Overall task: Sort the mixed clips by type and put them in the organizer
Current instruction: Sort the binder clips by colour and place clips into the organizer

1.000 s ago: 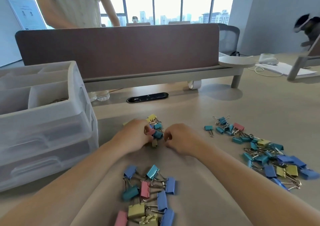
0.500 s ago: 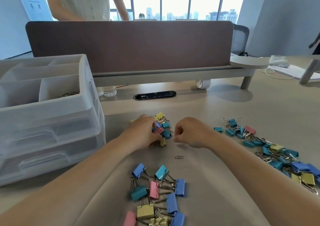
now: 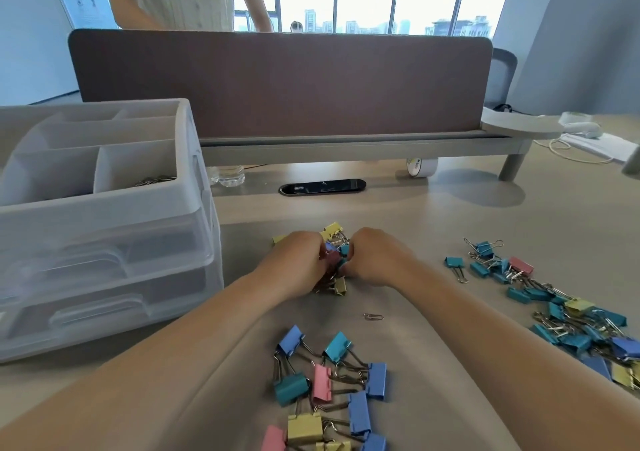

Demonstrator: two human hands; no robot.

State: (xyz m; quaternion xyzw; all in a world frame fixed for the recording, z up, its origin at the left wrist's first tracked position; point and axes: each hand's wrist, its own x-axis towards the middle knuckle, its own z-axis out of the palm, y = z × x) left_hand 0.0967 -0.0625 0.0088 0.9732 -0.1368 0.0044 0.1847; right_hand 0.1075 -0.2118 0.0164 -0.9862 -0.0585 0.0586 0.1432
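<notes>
Well, tangled yellow-blue-pink clip pile, left hand and right hand fingers clamped on it.

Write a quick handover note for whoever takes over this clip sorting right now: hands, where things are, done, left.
Left hand and right hand: fingers of both curled into the middle pile of small binder clips; exact grip hidden.
Organizer at left; one top compartment holds metal paper clips.
Large binder clips lie nearest the body, right pile at right, one loose paper clip on the desk.
Done: some paper clips binned. Left: all three binder clip piles and the loose one.
</notes>
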